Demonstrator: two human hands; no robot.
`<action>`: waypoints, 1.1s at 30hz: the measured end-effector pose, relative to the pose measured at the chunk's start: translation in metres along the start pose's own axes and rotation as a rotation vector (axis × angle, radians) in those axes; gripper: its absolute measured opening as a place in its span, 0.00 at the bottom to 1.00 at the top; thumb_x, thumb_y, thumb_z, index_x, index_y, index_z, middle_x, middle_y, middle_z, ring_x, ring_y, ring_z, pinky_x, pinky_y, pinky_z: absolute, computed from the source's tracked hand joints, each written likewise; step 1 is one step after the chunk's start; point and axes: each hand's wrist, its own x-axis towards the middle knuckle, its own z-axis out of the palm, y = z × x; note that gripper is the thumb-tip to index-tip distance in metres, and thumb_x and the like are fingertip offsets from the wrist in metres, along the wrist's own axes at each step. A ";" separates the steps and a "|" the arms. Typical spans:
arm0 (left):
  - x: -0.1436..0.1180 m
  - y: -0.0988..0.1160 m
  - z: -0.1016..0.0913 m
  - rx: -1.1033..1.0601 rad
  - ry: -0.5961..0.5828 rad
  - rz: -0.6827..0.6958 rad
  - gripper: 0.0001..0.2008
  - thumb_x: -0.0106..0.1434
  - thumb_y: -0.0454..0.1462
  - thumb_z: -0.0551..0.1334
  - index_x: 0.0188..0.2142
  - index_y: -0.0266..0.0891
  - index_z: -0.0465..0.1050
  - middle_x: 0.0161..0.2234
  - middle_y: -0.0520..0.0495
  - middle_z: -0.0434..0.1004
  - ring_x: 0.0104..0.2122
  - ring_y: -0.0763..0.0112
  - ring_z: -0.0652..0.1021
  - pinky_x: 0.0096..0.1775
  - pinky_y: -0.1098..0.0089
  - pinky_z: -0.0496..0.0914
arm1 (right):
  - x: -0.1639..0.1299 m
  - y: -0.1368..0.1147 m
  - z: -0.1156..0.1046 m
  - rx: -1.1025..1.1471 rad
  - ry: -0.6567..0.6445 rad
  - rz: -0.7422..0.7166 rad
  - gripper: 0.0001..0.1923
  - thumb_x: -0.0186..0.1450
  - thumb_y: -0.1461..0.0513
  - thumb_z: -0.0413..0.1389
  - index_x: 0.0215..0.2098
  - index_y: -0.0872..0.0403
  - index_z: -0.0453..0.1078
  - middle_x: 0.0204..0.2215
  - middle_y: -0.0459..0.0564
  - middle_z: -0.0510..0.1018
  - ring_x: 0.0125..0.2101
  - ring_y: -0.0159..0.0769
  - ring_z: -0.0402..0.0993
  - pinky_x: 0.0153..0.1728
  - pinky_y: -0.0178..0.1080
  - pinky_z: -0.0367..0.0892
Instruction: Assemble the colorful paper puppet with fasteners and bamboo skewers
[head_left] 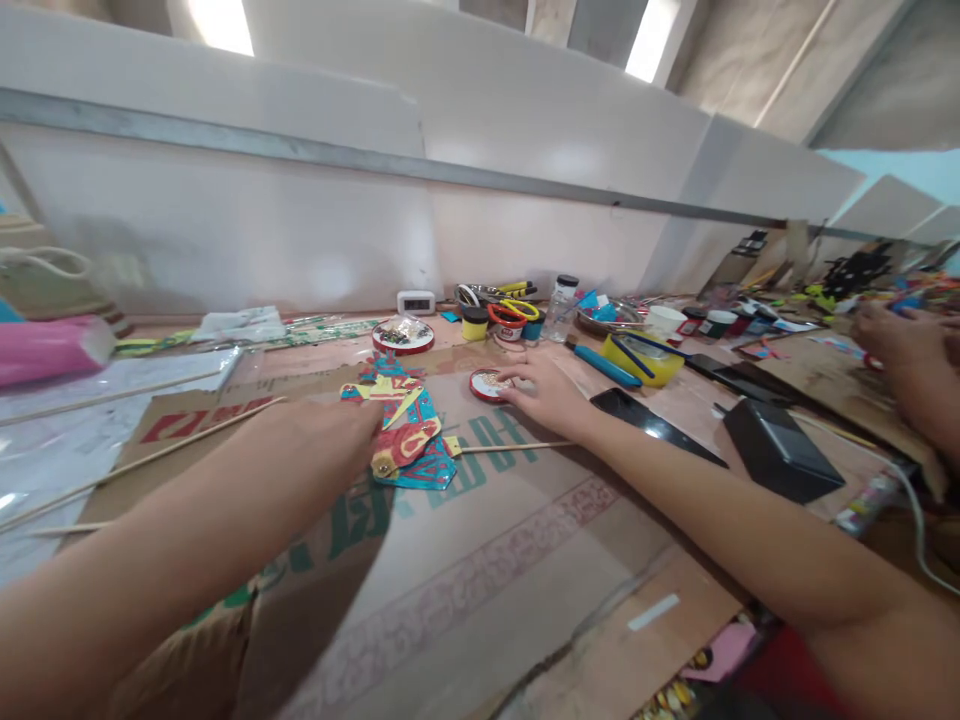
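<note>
Prob the picking-bits step: L hand (341, 440), grip hidden, at 9 o'clock on painted puppet (409, 445), R hand (546, 393) half-curled at red-rimmed dish (486, 386), puppet's 2 o'clock, hold unclear, fine pinch needed next imo.

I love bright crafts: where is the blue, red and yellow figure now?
The figure is just left of centre in the head view, at the left hand, with the small red-rimmed dish to its right.

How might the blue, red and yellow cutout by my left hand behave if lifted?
The cutout is probably light, as its pieces look thin and flat. It may flop where pieces overlap at stud-like dots. The straight stick at its edge seems stiff.
</note>
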 end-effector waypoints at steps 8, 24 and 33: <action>0.014 0.024 0.026 0.222 -0.010 -0.013 0.08 0.66 0.31 0.52 0.39 0.40 0.68 0.35 0.43 0.76 0.34 0.61 0.78 0.31 0.65 0.65 | -0.008 -0.024 0.007 0.076 -0.125 -0.125 0.03 0.64 0.63 0.60 0.34 0.55 0.75 0.33 0.50 0.79 0.37 0.39 0.71 0.43 0.42 0.63; 0.018 0.032 0.055 0.086 0.030 -0.017 0.15 0.71 0.39 0.49 0.41 0.41 0.74 0.36 0.45 0.81 0.30 0.62 0.81 0.28 0.66 0.69 | -0.010 -0.033 0.011 0.216 0.107 -0.001 0.05 0.66 0.65 0.58 0.37 0.52 0.76 0.41 0.52 0.76 0.48 0.41 0.70 0.53 0.47 0.65; 0.018 0.031 0.056 0.053 0.040 -0.025 0.16 0.71 0.40 0.49 0.40 0.41 0.74 0.34 0.46 0.81 0.29 0.60 0.81 0.26 0.63 0.70 | -0.009 -0.033 0.013 0.178 -0.109 0.077 0.09 0.66 0.67 0.57 0.40 0.52 0.78 0.41 0.52 0.76 0.47 0.40 0.70 0.52 0.47 0.65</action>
